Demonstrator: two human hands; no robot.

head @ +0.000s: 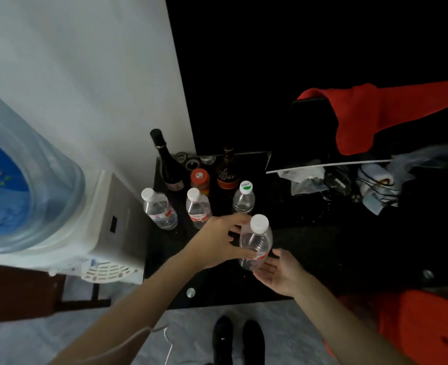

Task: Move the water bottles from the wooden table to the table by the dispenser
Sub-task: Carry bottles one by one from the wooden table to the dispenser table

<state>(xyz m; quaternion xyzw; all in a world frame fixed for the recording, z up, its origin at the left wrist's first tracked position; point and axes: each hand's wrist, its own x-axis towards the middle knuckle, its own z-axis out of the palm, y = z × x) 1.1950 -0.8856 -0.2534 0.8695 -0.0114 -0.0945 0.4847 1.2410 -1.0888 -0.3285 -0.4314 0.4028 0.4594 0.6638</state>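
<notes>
- While the left hand [217,241] curled its fingers and thumb round a clear white-capped bottle [255,245], that bottle stood upright near the front of the black table [309,259].
- The right hand [279,272] lay open, palm up, its fingertips touching the bottle's lower side.
- Behind it stood three more water bottles: a white-capped one [159,209] nearest the dispenser [107,225], a second [198,209] beside it, and a green-capped one [244,197].
- Farther back were a dark wine bottle [166,162], an orange-lidded jar [200,180] and a brown bottle [227,167].
- A red cloth [375,119] hung to the right.
</notes>
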